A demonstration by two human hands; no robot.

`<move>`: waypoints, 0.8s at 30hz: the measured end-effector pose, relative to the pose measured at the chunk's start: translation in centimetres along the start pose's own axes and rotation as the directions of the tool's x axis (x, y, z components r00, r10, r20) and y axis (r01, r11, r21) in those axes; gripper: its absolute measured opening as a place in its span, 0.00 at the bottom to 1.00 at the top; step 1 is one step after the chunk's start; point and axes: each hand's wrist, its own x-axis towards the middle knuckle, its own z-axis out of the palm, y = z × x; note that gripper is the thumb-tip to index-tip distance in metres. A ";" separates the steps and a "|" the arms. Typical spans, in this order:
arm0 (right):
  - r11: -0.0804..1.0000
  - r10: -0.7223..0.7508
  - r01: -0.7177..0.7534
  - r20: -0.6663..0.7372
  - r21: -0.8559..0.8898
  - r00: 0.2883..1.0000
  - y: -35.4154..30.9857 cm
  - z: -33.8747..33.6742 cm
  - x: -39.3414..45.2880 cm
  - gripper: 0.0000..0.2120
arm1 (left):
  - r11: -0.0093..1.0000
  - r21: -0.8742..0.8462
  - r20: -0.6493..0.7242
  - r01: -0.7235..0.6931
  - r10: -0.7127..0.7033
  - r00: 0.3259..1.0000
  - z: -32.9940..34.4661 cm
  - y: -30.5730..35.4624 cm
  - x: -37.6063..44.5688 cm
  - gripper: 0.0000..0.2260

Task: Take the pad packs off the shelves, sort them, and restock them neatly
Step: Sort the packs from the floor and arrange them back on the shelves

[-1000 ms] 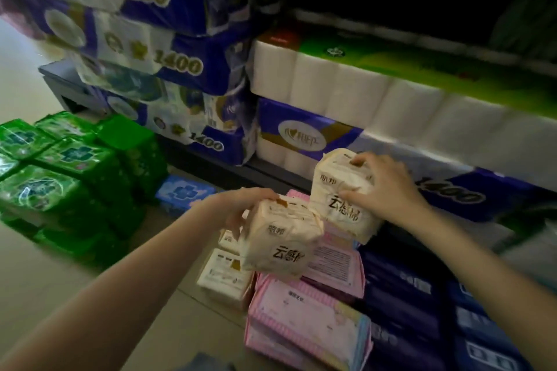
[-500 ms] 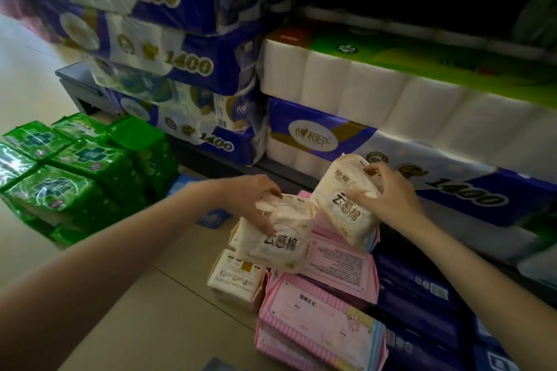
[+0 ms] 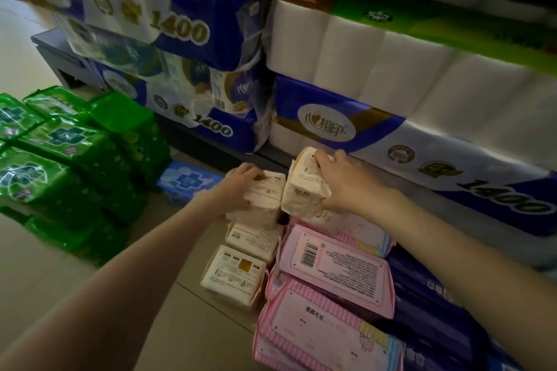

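Four cream pad packs: the left hand (image 3: 241,187) grips one (image 3: 260,199), the right hand (image 3: 346,184) grips another (image 3: 304,187), two (image 3: 235,272) lie on the floor below; three pink packs (image 3: 334,268) beside.

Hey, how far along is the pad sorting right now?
Done: green packs and pink packs lie grouped on the floor. In hand: the left hand and right hand each hold a cream pack, beside two cream packs below. Left: restocking; no pads visible on shelves.
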 end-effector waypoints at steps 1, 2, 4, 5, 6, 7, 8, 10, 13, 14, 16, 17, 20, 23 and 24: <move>1.000 0.004 -0.004 0.011 0.006 1.000 0.2 -0.3 0.2 0.40 | 0.999 -0.019 -0.032 -0.029 0.029 0.999 0.4 0.1 0.5 0.31; 1.000 0.009 -0.010 0.017 0.017 1.000 0.3 -0.4 0.5 0.40 | 0.999 -0.015 -0.050 -0.038 0.038 0.998 0.7 0.3 1.0 0.31; 1.000 0.014 -0.014 0.006 0.021 1.000 0.4 -0.4 0.6 0.38 | 0.993 0.115 -0.068 -0.016 0.024 0.997 1.1 0.6 1.4 0.32; 1.000 0.012 -0.012 -0.007 0.018 1.000 0.3 -0.3 0.5 0.36 | 0.979 0.203 -0.082 -0.004 0.021 0.996 1.4 0.6 1.3 0.33; 1.000 0.011 -0.011 -0.022 0.017 1.000 0.3 -0.1 0.4 0.35 | 0.971 0.239 -0.101 0.015 0.010 0.995 1.7 0.4 1.1 0.34; 1.000 0.014 -0.013 -0.029 0.011 0.999 0.2 0.0 0.4 0.34 | 0.973 0.225 -0.116 0.047 -0.021 0.993 1.8 0.1 0.8 0.35; 1.000 0.020 -0.020 -0.028 0.003 0.999 0.2 0.0 0.4 0.34 | 0.979 0.191 -0.125 0.070 -0.047 0.991 1.7 -0.4 0.4 0.35; 1.000 0.031 -0.031 -0.030 -0.002 0.999 0.1 -0.5 0.4 0.32 | 0.981 0.185 -0.138 0.052 -0.026 0.990 0.9 -1.6 -0.5 0.36; 0.997 -0.003 0.015 -0.140 0.081 0.990 -1.4 -2.2 0.3 0.27 | 0.993 0.112 -0.275 0.046 -0.014 0.961 -1.6 -3.3 -2.4 0.33; 0.989 -0.040 0.065 -0.180 0.136 0.983 -2.6 -2.4 0.3 0.27 | 0.994 0.064 -0.340 0.090 -0.063 0.938 -2.4 -4.0 -3.1 0.31; 0.947 -0.113 0.167 -0.203 0.276 0.973 -5.4 -1.9 0.4 0.30 | 0.980 -0.023 -0.437 0.197 -0.187 0.880 -3.5 -5.2 -4.2 0.27; 0.926 -0.141 0.193 -0.178 0.325 0.974 -6.8 -1.1 0.6 0.31 | 0.970 -0.069 -0.456 0.233 -0.238 0.857 -4.0 -5.6 -4.7 0.26; 0.945 -0.193 0.193 -0.026 0.266 0.981 -9.3 2.9 1.6 0.33 | 0.955 -0.123 -0.440 0.270 -0.296 0.848 -5.0 -7.2 -6.4 0.24; 0.986 -0.161 0.163 0.090 -0.023 0.983 -9.5 7.6 1.7 0.35 | 0.962 -0.016 -0.380 0.274 -0.259 0.888 -5.0 -8.5 -7.6 0.25; 0.987 -0.142 0.149 0.115 -0.054 0.983 -9.6 8.4 1.6 0.36 | 0.964 0.010 -0.365 0.265 -0.244 0.899 -4.8 -8.5 -7.8 0.25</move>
